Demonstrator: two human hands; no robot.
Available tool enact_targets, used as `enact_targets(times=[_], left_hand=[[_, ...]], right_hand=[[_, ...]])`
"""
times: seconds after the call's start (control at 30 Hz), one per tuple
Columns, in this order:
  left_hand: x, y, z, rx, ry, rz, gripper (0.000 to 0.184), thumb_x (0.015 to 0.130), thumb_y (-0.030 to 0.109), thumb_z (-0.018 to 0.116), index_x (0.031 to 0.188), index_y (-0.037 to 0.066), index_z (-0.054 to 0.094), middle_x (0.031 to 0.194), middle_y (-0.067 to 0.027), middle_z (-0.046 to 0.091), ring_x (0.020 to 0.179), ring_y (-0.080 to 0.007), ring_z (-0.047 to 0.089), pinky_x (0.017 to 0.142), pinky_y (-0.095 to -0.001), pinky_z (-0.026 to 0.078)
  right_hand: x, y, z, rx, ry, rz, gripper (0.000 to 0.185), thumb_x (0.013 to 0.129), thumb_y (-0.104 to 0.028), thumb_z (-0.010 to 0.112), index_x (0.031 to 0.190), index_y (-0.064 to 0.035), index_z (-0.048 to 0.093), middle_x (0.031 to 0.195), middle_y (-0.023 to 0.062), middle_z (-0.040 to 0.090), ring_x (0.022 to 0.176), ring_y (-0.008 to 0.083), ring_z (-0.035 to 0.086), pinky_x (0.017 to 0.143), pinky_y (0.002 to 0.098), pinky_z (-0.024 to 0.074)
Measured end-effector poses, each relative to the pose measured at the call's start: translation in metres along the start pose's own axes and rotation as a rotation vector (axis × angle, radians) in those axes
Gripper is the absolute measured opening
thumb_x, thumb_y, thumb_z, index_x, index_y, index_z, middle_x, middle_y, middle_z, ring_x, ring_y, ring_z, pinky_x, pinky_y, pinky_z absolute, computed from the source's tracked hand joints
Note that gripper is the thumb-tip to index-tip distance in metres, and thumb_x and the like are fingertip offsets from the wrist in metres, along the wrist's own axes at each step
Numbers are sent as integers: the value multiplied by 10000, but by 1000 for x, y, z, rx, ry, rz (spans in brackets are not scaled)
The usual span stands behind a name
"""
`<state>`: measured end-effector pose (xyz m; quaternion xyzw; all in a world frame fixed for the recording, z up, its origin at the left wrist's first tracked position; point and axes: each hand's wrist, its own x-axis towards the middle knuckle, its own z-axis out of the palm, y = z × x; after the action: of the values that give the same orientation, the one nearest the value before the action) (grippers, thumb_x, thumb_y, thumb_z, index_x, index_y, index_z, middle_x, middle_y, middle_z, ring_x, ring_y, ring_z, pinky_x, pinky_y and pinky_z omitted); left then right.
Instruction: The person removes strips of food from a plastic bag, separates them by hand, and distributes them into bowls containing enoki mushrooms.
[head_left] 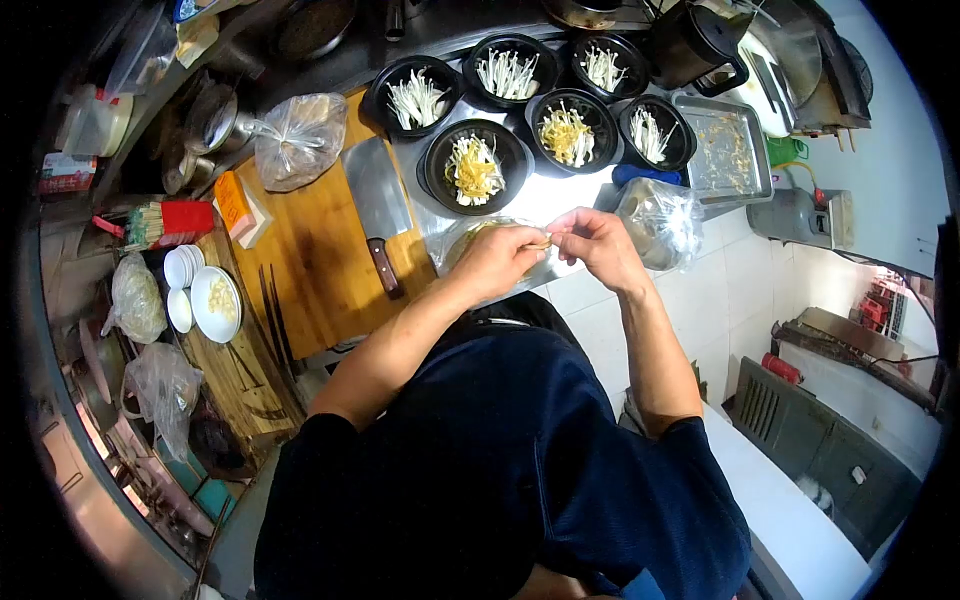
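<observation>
My left hand (497, 262) and my right hand (598, 250) meet above the front edge of the metal counter (560, 198). Both have their fingers pinched around a small, thin yellowish piece between them, too small to name. Under my left hand lies a clear plastic bag (462, 238), partly hidden. Beyond my hands stand several black bowls with white enoki mushrooms. The near bowl (518, 165) and the middle bowl (606, 140) also have yellow strips on top of the mushrooms.
A cleaver (380, 195) lies on the wooden board (318, 265) at left, near a tied plastic bag (300, 140). White dishes (232, 325) and black chopsticks (275, 318) are further left. Another plastic bag (662, 222) and a metal tray (762, 165) are at right.
</observation>
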<state>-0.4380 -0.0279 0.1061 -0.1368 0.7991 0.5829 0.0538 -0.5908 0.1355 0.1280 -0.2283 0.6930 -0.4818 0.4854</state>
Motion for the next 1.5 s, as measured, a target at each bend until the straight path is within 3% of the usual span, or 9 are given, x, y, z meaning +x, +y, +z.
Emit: enact_targets(times=[0.1,0.23,0.43,0.6,1.13,1.23,1.33,1.43,1.5], left_hand=[[4,-26,10,-508,-11,-63,230,983,151,719,1150,-9,716,958,-45,756,858,-118,696,772,-275,554],[-1,-21,-2,-673,-75,-210,210,1010,174,701,1105,-12,725,986,-43,748,876,-100,690,769,-259,549],[7,-27,-12,-704,-2,-232,204,1021,166,682,1122,-8,717,1015,-76,760,904,-135,718,785,-265,564],[2,-24,-50,-1128,100,-408,275,1047,215,645,1222,7,678,1083,-138,755,991,-233,750,824,-342,600],[54,-52,-109,-526,299,-399,321,1044,189,632,1266,-42,667,1055,-128,757,887,-174,723,695,-264,593],[57,-56,-114,8,265,-425,339,1009,180,649,1280,-22,673,1096,-182,765,983,-295,742,811,-374,598],[32,-61,-121,306,368,-299,322,975,200,675,1247,32,707,1122,-204,752,1056,-384,715,932,-434,551],[-2,-49,-124,126,400,-289,300,983,209,671,1220,31,720,1091,-197,763,1016,-363,733,889,-419,566],[-27,-44,-112,51,390,-240,315,1006,176,672,1268,3,690,973,-123,764,812,-165,717,758,-299,563]], right_hand=[[1,3,0,85,76,-2,187,951,-33,719,1137,-23,708,892,-6,687,743,86,640,660,245,529],[4,-1,7,131,36,-15,297,934,-4,726,1223,-25,664,934,6,690,758,95,649,668,246,530],[1,-24,17,151,78,-44,380,920,20,727,1285,-12,625,939,29,694,772,120,674,680,261,545],[-13,-46,10,270,146,-75,387,908,33,727,1280,17,619,915,52,690,793,163,708,676,279,558],[71,-69,15,327,215,-196,206,941,-6,713,1143,18,681,980,75,721,858,200,744,732,306,610],[92,-44,21,-339,359,-135,209,943,-69,712,1128,28,711,1021,93,746,828,163,724,711,290,588],[73,-25,19,-115,482,-50,219,925,-99,724,1113,13,725,993,125,774,812,175,745,706,313,593],[46,18,9,-248,462,-32,204,929,-91,721,1104,12,736,938,118,775,806,161,731,730,315,576],[34,54,16,-231,377,-47,183,930,-79,724,1093,-1,744,906,107,776,810,156,713,757,314,565]])
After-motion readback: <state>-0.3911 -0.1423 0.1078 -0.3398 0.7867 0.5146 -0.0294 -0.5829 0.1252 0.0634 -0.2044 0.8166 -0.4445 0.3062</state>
